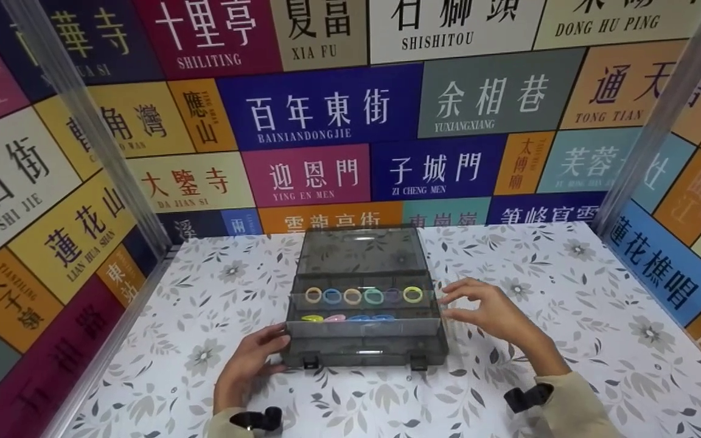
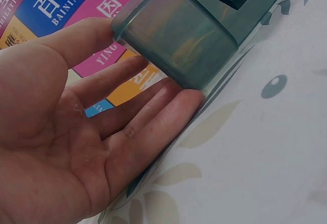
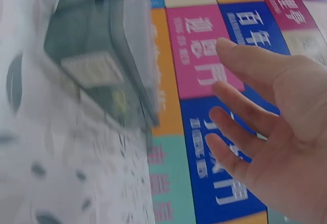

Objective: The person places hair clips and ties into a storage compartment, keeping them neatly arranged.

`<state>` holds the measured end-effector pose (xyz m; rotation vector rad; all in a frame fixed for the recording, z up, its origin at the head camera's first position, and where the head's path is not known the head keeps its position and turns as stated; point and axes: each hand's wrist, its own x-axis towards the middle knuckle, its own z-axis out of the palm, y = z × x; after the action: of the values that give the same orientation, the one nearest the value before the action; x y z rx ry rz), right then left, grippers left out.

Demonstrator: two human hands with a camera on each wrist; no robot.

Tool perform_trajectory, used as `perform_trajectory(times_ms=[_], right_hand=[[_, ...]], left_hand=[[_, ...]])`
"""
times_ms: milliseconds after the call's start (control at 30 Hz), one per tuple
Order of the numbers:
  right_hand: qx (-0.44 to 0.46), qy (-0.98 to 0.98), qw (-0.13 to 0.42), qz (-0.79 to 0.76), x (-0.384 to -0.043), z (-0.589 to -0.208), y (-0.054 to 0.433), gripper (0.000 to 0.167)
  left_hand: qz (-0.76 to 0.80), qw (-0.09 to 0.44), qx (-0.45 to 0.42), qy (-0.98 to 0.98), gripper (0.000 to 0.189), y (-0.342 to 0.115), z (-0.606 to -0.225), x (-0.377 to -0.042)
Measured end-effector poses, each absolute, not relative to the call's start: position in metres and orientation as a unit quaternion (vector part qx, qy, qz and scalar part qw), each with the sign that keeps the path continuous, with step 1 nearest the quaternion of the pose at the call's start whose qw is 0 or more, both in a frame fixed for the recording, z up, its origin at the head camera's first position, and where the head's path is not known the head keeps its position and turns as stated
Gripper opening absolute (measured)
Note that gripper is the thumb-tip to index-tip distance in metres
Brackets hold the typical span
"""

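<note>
A dark see-through plastic storage box stands on the table, its lid raised at the back. Inside, a row of coloured rings shows, with more coloured loops lower down in front. A paler translucent panel crosses the box before them. At the box's left front corner, my left hand touches it with fingertips and thumb, fingers extended. My right hand is raised at the box's right side, fingers spread and apart from the wall in the right wrist view, holding nothing.
Two black latches sit on the box's front edge. The table wears a white cloth with grey leaves and flowers. Colourful sign-printed walls stand behind and at both sides, with clear corner posts.
</note>
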<state>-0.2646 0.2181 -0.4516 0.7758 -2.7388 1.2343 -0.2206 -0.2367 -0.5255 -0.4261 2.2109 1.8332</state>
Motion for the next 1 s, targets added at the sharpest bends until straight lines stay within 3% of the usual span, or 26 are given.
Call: perform_trajectory(times_ms=[200, 600, 833, 1000], right_hand=[[0.241, -0.892, 0.029, 0.381, -0.257, -0.456, 0.262, 0.020], [0.259, -0.877, -0.019, 0.404, -0.254, -0.482, 0.331, 0.024], [0.273, -0.857, -0.099, 0.426, -0.260, -0.496, 0.365, 0.030], [0.295, -0.848, -0.114, 0.425, -0.264, -0.502, 0.380, 0.032]], left_hand=[[0.631, 0.121, -0.144, 0.753, 0.062, -0.236, -0.525, -0.221], [0.635, 0.115, -0.136, 0.751, 0.059, -0.237, -0.527, -0.218], [0.632, 0.120, -0.141, 0.752, 0.061, -0.237, -0.526, -0.219], [0.634, 0.118, -0.145, 0.750, 0.062, -0.237, -0.525, -0.219]])
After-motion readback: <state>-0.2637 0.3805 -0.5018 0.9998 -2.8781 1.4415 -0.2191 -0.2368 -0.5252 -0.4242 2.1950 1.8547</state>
